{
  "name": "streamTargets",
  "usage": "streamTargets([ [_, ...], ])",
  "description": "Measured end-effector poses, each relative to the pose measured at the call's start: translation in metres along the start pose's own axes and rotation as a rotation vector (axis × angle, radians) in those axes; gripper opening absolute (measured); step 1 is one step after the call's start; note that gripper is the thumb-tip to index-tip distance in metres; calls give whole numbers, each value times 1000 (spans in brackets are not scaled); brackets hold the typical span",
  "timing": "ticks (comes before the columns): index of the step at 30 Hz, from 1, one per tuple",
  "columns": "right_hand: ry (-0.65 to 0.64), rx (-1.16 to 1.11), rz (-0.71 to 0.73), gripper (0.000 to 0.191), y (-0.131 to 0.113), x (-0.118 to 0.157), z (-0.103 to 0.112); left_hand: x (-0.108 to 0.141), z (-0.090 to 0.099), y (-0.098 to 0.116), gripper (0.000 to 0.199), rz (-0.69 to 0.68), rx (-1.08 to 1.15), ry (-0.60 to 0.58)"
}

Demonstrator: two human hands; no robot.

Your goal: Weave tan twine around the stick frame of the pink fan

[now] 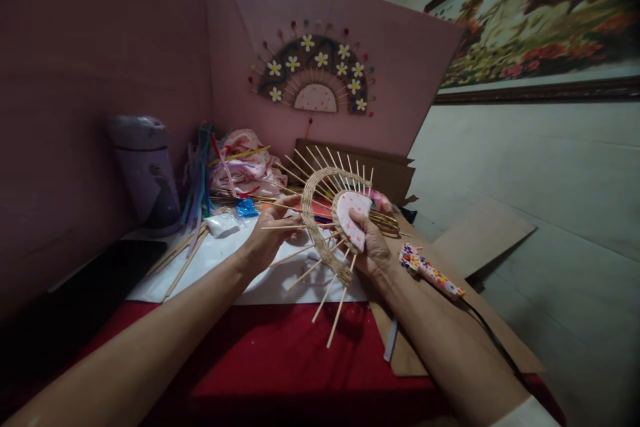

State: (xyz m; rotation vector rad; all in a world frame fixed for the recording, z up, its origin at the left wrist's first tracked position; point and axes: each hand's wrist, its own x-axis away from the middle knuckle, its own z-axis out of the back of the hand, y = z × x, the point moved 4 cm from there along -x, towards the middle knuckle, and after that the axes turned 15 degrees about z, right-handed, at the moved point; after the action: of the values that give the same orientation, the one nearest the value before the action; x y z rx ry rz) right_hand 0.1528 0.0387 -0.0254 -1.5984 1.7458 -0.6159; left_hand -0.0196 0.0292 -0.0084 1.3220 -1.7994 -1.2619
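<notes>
A half-round fan frame of wooden sticks and a woven twine band (313, 220) is held up over the table, tilted, its sticks spreading outward. At its centre is a half-round pad of white cloth with pink spots (345, 208). My right hand (375, 250) grips this pad, thumb on the front and fingers behind. On the other side, my left hand (280, 223) has its fingers closed at the outer edge of the band, among the sticks. Some of its fingertips are hidden behind the frame.
A glue gun with a flowered cover (433, 272) lies on cardboard (403, 350) at right, its cord trailing forward. Behind are spotted cloth (245, 163), ribbons (196, 177) and a lidded bottle (147, 177). A finished flowered fan (316, 73) hangs on the pink board.
</notes>
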Motion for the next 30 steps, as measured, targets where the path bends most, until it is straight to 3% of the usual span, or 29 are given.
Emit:
streamTargets([
  [4,25,12,-7,17,0,0,2,0,-3,-1,25,21,-14,-40],
  [10,-4,-76,-19,16,0,2,-2,-2,0,-2,20,15,-58,-10],
  [17,25,-74,-36,22,-1,3,-2,0,4,3,43,-94,-44,49],
  [21,-14,-42,-111,20,-1,5,-4,0,0,1,29,-41,-82,-17],
  [24,-72,-34,-172,21,1,6,-4,0,-1,-1,20,-17,-106,4],
  [30,-136,-31,-156,21,3,1,-2,1,-1,2,37,-103,-38,28],
])
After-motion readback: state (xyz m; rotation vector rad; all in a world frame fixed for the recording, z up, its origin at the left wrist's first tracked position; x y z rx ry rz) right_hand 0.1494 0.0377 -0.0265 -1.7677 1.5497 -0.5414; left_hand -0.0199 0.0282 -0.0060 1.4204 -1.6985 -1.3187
